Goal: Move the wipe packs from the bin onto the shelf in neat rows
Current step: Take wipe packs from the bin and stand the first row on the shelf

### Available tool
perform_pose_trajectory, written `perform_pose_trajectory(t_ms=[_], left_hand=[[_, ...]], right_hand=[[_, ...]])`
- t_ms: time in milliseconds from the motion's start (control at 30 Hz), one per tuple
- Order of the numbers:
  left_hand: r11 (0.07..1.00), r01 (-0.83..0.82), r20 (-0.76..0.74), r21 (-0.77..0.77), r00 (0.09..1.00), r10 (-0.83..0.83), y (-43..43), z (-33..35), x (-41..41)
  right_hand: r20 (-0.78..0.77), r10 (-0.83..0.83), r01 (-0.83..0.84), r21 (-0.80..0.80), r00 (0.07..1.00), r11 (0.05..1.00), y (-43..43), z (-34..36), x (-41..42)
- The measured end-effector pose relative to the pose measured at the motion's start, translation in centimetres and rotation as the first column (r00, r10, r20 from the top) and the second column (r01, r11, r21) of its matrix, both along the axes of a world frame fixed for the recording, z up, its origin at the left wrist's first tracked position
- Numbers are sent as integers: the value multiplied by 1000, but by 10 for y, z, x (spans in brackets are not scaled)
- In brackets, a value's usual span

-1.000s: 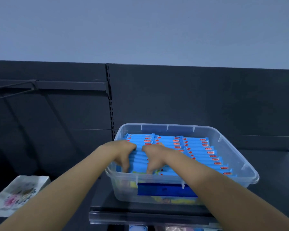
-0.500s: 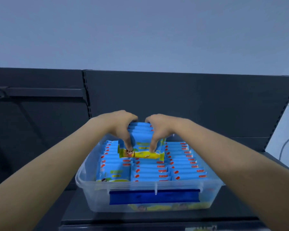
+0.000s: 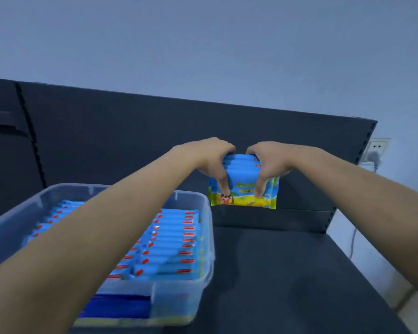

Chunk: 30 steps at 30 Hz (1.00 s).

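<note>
A bunch of several blue wipe packs (image 3: 243, 183) with yellow cartoon fronts hangs in the air above the dark shelf (image 3: 287, 273), to the right of the bin. My left hand (image 3: 215, 160) grips its left side and my right hand (image 3: 267, 162) grips its right side, thumbs pressing on the front pack. The clear plastic bin (image 3: 206, 239) sits at the lower left on the shelf, filled with rows of upright blue wipe packs (image 3: 171, 247). My left forearm crosses over the bin and hides part of its contents.
The shelf's dark back panel (image 3: 130, 141) rises behind my hands. The shelf's right edge borders a pale wall with a socket and plug (image 3: 374, 153). A blue label strip (image 3: 116, 307) marks the bin's front wall.
Both hands lifted the bunch of packs out of the bin and carried it to the right, over the shelf. The view swung right, so the bin now sits at the lower left.
</note>
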State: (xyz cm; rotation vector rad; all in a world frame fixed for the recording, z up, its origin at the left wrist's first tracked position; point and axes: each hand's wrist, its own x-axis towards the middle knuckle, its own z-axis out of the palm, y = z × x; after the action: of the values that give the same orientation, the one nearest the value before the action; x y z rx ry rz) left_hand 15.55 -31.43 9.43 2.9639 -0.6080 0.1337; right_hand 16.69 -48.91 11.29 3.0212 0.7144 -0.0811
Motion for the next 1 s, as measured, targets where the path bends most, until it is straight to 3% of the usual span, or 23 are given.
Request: perform_pose_trajectory(t_ms=[267,767,900,1000], left_hand=[[999,19,-131,36,991,-14,-113,-57,56],[984,169,-202,49,967,-156,-200,-173,117],[971,191,-81,142,980,-180,-205,-184,126],[939,206,145,274,957,-252,-202,-192,124]], right_hand=[[-128,-92,89,-32,987,996,-108,-60,56],[-255,-174,145,-126,951,981,-195,-168,115],[-252,-154,135,-91,955,987,-202,-173,124],[-187,-124,107,-99,974,989,-205,-178,126]])
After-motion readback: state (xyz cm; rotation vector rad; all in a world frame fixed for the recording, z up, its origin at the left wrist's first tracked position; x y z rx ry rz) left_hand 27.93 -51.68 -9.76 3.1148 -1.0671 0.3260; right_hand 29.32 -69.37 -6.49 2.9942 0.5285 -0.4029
